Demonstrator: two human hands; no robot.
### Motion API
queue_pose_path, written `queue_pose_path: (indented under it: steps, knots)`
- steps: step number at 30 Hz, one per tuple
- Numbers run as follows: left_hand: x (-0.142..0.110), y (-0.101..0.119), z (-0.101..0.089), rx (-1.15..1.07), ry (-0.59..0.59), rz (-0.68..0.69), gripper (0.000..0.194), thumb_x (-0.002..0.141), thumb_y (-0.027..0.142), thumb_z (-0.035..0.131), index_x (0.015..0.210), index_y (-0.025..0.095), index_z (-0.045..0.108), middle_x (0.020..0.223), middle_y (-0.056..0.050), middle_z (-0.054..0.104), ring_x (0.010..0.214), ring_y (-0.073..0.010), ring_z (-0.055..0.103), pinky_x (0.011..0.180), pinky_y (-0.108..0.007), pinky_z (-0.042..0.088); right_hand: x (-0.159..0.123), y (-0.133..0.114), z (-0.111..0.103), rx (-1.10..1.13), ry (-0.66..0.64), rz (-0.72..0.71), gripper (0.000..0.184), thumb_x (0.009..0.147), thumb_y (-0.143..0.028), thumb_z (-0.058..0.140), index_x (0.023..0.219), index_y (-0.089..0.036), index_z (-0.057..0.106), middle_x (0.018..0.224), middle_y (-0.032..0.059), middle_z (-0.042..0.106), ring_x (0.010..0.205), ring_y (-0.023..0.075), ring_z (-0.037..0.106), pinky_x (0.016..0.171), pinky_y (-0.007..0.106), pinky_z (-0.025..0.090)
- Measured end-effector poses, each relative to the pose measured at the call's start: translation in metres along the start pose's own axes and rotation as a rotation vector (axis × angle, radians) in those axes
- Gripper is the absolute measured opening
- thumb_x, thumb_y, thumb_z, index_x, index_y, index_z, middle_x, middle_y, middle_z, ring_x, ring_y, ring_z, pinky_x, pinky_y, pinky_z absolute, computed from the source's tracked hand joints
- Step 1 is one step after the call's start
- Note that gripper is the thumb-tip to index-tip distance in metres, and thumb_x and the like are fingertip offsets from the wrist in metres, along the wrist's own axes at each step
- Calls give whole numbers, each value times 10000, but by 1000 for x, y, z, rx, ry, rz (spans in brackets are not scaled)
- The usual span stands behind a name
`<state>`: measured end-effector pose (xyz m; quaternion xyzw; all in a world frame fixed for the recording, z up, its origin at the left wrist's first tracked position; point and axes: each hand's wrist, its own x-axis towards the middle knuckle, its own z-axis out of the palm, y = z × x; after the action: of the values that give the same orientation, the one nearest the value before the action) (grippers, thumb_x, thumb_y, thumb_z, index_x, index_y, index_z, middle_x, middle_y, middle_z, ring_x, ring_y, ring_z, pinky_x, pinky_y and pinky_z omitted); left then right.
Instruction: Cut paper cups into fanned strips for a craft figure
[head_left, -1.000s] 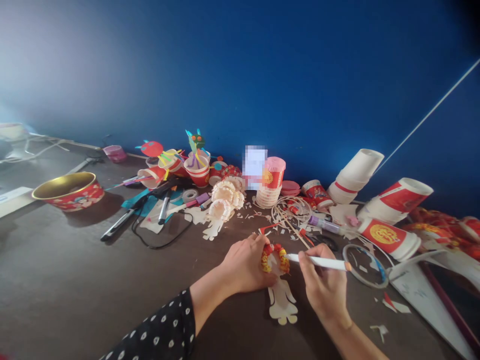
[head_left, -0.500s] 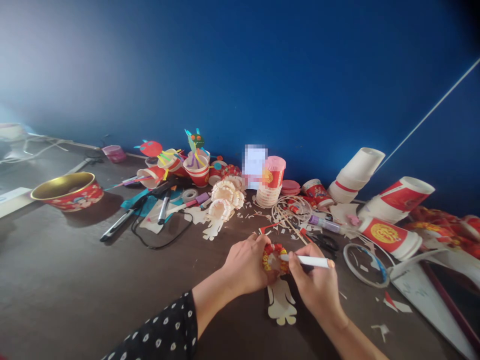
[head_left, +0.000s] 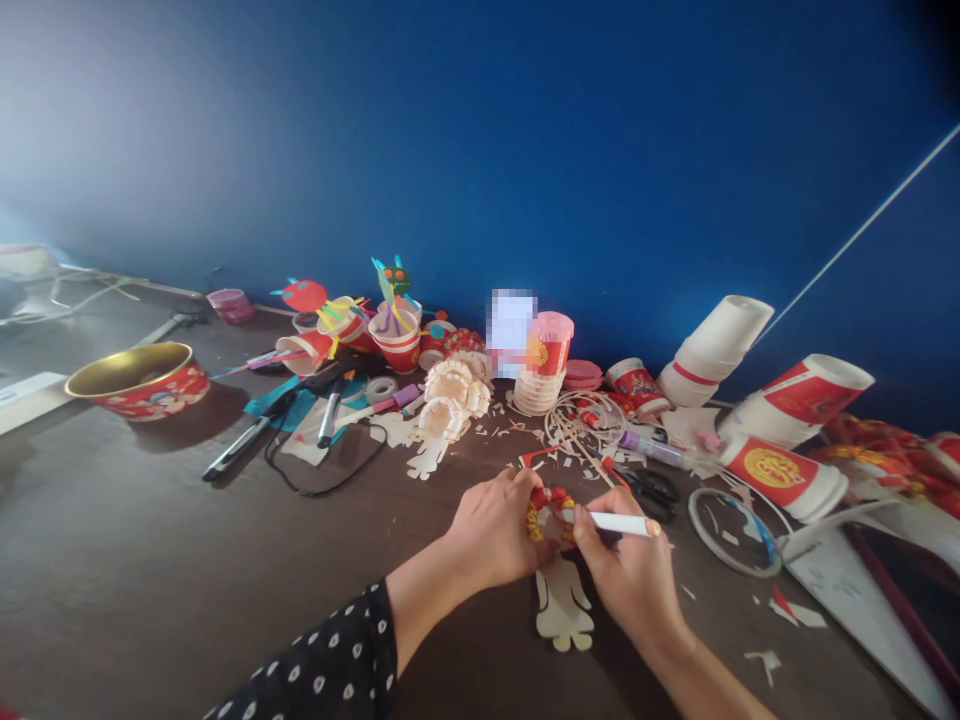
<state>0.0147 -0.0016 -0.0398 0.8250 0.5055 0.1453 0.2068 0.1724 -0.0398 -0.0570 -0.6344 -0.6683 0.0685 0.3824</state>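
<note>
My left hand [head_left: 499, 522] is closed on the rim of a small paper craft ring [head_left: 551, 495], red and yellow round its edge with a pale middle. From its lower side a cream paper cutout [head_left: 564, 605] with rounded lobes hangs toward me over the dark table. My right hand [head_left: 626, 570] pinches a white marker pen [head_left: 619, 523] lying nearly level, its tip end at the ring's right inner edge. Whether the tip touches the paper I cannot make out.
Ahead stand a stack of paper cups [head_left: 551, 350] and several cream fringed paper pieces [head_left: 448, 395]. Black scissors [head_left: 654, 486], a tape-like ring [head_left: 733, 532] and paper scraps lie to the right. On the left are a utility knife [head_left: 247, 440] and a red-and-gold bowl [head_left: 142, 385].
The marker pen and my right hand have shifted slightly to the left against the ring. My left hand keeps its hold, nearly unmoved.
</note>
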Motion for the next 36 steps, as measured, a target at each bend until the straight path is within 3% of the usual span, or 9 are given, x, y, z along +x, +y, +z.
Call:
queue_pose_path:
  steps: [36]
  knots:
    - [0,4,-3,53,-48,-23,429,615,474,575,945,228,454,945,-40,558,848,-222,566,695,-302,424,-1,-3,0,-62,-27,-71,225,812,-368,441,657,-208,473,525,-34,552,448,121,526,445,210,351]
